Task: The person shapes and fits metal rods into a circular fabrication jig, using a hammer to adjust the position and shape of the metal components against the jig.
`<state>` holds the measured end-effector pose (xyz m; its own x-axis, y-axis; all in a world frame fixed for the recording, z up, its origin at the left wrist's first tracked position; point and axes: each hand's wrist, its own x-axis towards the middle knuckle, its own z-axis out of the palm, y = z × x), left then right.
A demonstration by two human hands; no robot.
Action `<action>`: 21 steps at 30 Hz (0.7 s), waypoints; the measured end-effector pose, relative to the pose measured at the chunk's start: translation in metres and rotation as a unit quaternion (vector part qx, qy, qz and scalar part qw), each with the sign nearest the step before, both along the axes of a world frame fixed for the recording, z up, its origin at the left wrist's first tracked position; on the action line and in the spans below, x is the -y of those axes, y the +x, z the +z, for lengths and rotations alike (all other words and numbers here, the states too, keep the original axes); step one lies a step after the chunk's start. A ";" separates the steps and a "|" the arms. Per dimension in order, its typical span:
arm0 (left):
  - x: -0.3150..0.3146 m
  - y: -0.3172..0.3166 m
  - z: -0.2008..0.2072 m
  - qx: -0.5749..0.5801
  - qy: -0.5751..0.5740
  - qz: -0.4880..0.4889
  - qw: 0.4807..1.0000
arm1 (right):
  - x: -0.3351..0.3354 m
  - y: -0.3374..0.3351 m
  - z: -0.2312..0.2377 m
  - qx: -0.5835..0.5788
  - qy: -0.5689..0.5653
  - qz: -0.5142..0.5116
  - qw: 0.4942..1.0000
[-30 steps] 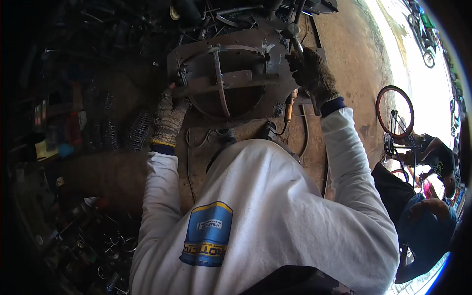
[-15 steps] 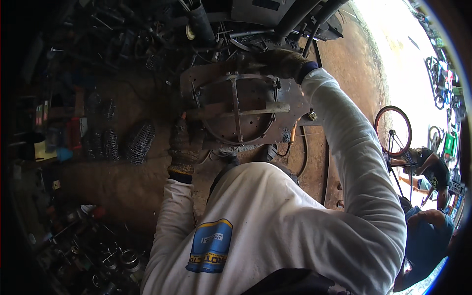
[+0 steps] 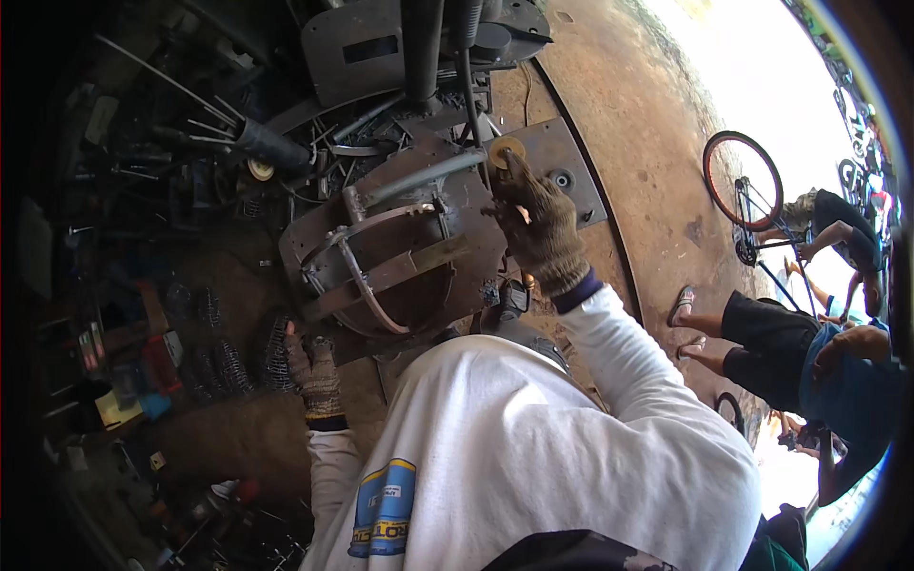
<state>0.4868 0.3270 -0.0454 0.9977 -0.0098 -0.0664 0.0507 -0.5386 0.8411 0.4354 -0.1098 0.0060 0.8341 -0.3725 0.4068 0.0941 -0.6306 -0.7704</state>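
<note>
Head view: metal frame [image 3: 400, 257] between both hands' fingers [image 3: 519, 195].

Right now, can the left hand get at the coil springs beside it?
Probably yes. The gloved left hand sits at the lower edge of the rusty metal frame, and the coil springs lie just to its left with nothing visible between them.

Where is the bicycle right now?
In the head view the bicycle stands at the right, out on the sunlit ground beyond the rusty metal frame, beside a crouching person near the picture's right edge.
</note>
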 end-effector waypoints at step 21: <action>-0.086 -0.108 -0.083 -0.117 0.427 -0.416 0.794 | 0.081 -0.263 -0.226 -0.589 0.352 -0.238 0.688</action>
<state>0.3783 0.4135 -0.1288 0.6293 -0.5106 -0.5859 -0.5207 -0.8367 0.1700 0.1721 -0.1911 -0.2197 0.1467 -0.4760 -0.8671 -0.9442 0.1940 -0.2662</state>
